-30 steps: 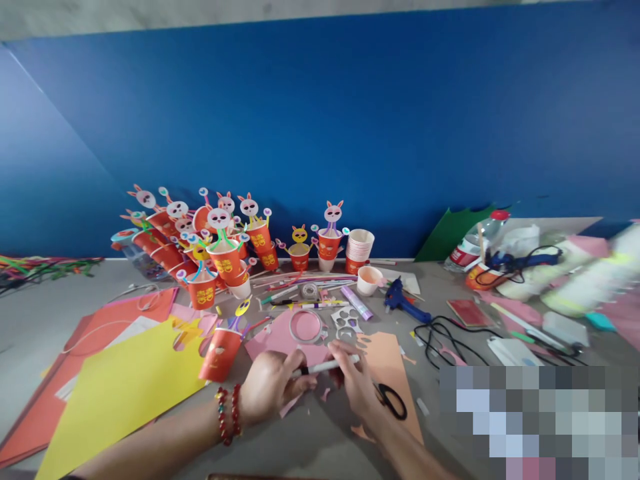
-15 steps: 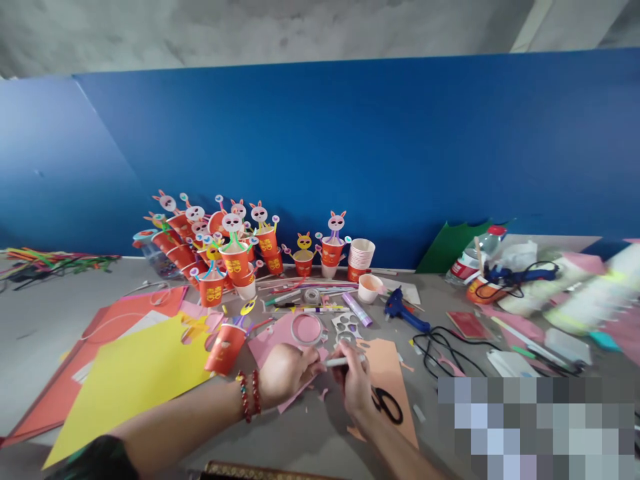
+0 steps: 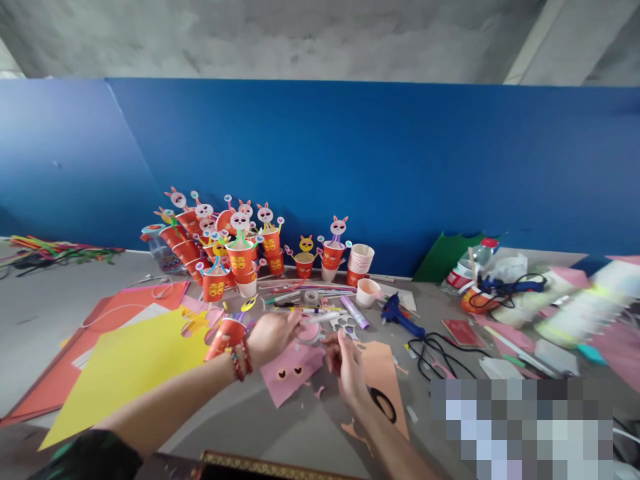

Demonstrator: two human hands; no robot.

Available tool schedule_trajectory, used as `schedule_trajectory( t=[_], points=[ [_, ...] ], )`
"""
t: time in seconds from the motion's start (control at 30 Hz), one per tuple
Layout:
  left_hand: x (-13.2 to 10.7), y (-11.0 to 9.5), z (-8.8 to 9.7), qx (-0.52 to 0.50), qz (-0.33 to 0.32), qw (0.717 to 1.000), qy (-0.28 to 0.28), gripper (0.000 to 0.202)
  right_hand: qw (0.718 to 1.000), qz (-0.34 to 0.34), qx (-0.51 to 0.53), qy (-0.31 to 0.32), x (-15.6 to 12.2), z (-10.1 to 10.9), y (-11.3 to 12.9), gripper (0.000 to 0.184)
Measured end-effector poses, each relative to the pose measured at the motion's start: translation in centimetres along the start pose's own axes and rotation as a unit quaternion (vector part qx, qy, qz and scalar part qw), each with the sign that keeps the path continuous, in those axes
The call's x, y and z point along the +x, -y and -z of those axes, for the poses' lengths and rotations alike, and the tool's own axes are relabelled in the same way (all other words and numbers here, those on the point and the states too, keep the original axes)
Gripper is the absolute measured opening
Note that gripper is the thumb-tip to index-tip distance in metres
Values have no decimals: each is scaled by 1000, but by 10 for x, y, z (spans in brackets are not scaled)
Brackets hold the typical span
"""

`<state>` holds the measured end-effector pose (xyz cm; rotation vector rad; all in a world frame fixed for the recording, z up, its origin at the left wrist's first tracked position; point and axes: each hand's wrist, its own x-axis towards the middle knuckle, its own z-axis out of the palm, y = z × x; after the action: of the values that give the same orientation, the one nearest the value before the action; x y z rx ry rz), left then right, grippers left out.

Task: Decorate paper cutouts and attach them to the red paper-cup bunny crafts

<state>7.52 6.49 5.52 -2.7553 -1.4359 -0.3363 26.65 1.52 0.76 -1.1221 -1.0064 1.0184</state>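
My left hand (image 3: 276, 335) reaches over the middle of the table, its fingers closed on a white marker (image 3: 324, 319) that points right. Just below lies a pink paper sheet (image 3: 287, 388) with two dark eye-like marks on it. My right hand (image 3: 347, 373) hovers to the right of the sheet, fingers loosely curled and apart, with nothing visible in them. A clear tape roll (image 3: 309, 331) is partly behind my left fingertips. Under my right wrist, scissors with black handles (image 3: 384, 405) rest on peach paper (image 3: 387, 365).
Red paper cups with rabbit figures (image 3: 241, 257) crowd the back left; one cup (image 3: 225, 339) lies tilted beside my left wrist. Yellow paper (image 3: 135, 367) covers the left side. A blue glue gun (image 3: 401, 315), black cable (image 3: 435, 353) and bottle (image 3: 465, 270) are on the right.
The white marker has gone from my right hand to my left. My left hand has moved up and left, uncovering the eye-like marks on the pink sheet. My right hand's grip has loosened.
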Motion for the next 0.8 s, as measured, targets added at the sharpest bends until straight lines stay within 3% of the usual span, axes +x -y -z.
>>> schedule_trajectory(
  t=[0.13, 0.2, 0.23, 0.4, 0.53, 0.7, 0.8],
  points=[
    [15, 44, 14, 60, 27, 998, 15, 18, 999, -25, 19, 29, 3, 1, 1, 46],
    [21, 57, 13, 78, 32, 996, 30, 24, 998, -29, 27, 42, 3, 1, 1, 45],
    [24, 61, 11, 84, 37, 995, 36, 33, 998, -29, 30, 48, 3, 1, 0, 44],
    [38, 63, 8, 60, 37, 997, 42, 33, 997, -24, 39, 65, 2, 1, 0, 41],
    [37, 42, 15, -16, 10, 999, 29, 33, 995, -26, 52, 81, 3, 3, 3, 46],
    [19, -18, 9, -162, -94, 981, 58, 25, 993, -5, 46, 112, 1, 3, 8, 54],
    [17, -45, -2, -233, -109, 965, 58, 32, 997, 16, 17, 69, 1, 4, 8, 55]
  ],
)
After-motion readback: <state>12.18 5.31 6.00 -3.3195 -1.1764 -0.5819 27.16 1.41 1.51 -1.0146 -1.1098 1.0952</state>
